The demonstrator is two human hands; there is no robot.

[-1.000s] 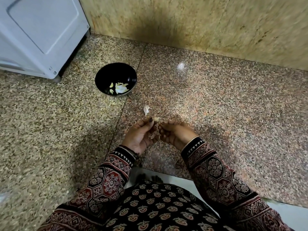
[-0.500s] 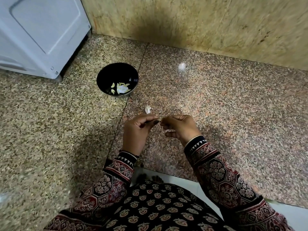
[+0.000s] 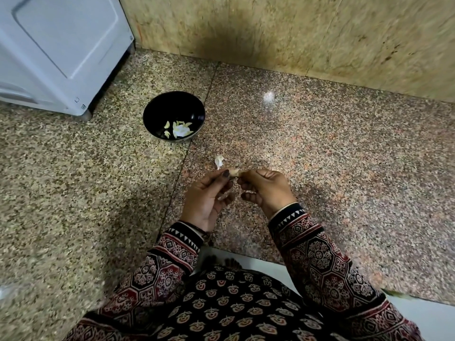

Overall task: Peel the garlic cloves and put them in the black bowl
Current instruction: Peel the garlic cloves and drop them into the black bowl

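Grip: left hand (image 3: 206, 200) and right hand (image 3: 267, 190) each pinch one end of a clove (image 3: 234, 172) with thumb and fingertips.
Clove: held above the counter (image 3: 344, 168), between both hands.
Scrap (image 3: 219, 162): white, on the counter just beyond the left thumb.
Bowl (image 3: 150, 112): black, farther left, apart from the hands; holds peeled cloves (image 3: 181, 129).
Appliance (image 3: 61, 45): white, behind the bowl.

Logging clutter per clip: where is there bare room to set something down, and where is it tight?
Free: stone surface from the right hand to the wall, and left of the left hand before the white appliance. Tight: between the black bowl, the skin scrap and the held garlic clove.
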